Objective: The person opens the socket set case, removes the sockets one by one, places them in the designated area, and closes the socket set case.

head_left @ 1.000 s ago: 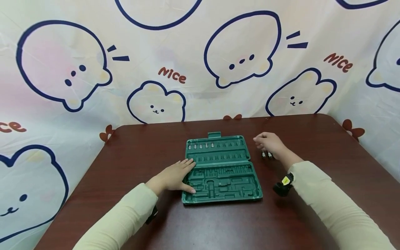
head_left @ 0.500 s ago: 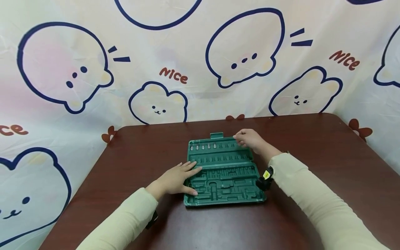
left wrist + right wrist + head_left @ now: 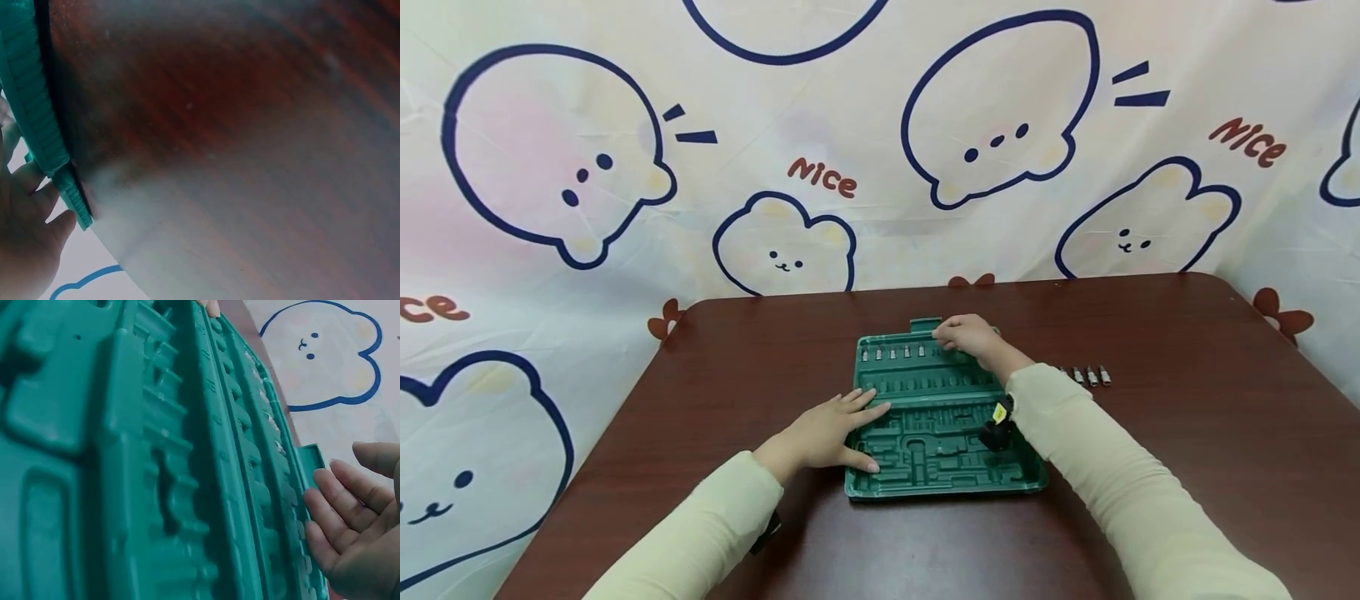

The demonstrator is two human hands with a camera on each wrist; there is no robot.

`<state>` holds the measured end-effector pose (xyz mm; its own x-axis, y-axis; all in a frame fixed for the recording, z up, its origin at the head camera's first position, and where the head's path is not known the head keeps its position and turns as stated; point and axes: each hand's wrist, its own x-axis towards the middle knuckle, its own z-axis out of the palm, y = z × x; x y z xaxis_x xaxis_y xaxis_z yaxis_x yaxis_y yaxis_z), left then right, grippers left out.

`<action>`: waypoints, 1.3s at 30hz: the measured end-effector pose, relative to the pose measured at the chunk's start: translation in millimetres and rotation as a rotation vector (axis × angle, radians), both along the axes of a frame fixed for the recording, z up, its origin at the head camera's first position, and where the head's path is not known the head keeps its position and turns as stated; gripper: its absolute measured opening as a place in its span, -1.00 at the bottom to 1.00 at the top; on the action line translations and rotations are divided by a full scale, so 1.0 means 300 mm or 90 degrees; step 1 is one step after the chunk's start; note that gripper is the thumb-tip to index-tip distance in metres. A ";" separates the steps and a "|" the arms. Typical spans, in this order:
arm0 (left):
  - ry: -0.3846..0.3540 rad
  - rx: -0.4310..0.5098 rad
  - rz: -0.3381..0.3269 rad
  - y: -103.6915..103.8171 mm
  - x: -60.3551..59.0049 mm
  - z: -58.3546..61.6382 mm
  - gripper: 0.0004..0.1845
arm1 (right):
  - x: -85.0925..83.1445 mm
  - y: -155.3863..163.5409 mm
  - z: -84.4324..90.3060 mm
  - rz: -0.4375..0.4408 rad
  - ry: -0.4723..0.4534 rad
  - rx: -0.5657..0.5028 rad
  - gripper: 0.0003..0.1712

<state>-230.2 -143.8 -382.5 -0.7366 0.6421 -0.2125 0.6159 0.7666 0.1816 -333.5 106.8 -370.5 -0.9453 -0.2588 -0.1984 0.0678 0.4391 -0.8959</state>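
An open green tool case tray (image 3: pixel 943 433) lies flat in the middle of the brown table (image 3: pixel 1150 433). Several small metal bits (image 3: pixel 892 353) stand in its far row. My left hand (image 3: pixel 831 429) rests flat on the tray's left edge (image 3: pixel 37 112), fingers straight, thumb at the rim. My right hand (image 3: pixel 966 335) reaches over the far row beside the latch tab (image 3: pixel 925 324). In the right wrist view its fingers (image 3: pixel 337 506) are loosely extended against the tray's far rim (image 3: pixel 294 487), and no bit shows between them.
Several loose bits (image 3: pixel 1084 375) lie in a row on the table to the right of the tray. A cartoon-bear cloth (image 3: pixel 985 125) hangs behind the table. The table's left edge (image 3: pixel 625 417) and rounded far corners are in view.
My right hand moved left from the loose bits on the table to the tray's far row. The loose bits are now uncovered. My left hand stayed on the tray's edge.
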 end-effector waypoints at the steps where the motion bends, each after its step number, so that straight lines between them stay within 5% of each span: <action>1: -0.003 -0.002 0.003 0.001 -0.002 0.002 -0.11 | -0.006 -0.009 -0.003 0.000 0.005 0.007 -0.67; 11: -0.011 -0.003 0.023 -0.002 0.006 0.019 -0.11 | -0.045 -0.091 -0.029 -0.012 0.028 0.073 -0.76; 16: -0.004 -0.008 0.019 0.000 0.012 0.021 -0.11 | -0.068 -0.116 -0.043 -0.022 0.023 0.117 -0.52; 20: -0.006 -0.008 0.020 0.003 0.010 0.026 -0.11 | -0.073 -0.124 -0.032 -0.022 0.009 0.134 -0.52; 25: -0.007 -0.008 0.020 0.004 0.003 0.031 -0.12 | -0.069 -0.128 -0.015 -0.030 -0.007 0.112 -0.78; 39: -0.013 -0.001 0.018 0.009 0.001 0.028 -0.11 | -0.059 -0.131 -0.031 -0.094 -0.044 0.056 -0.77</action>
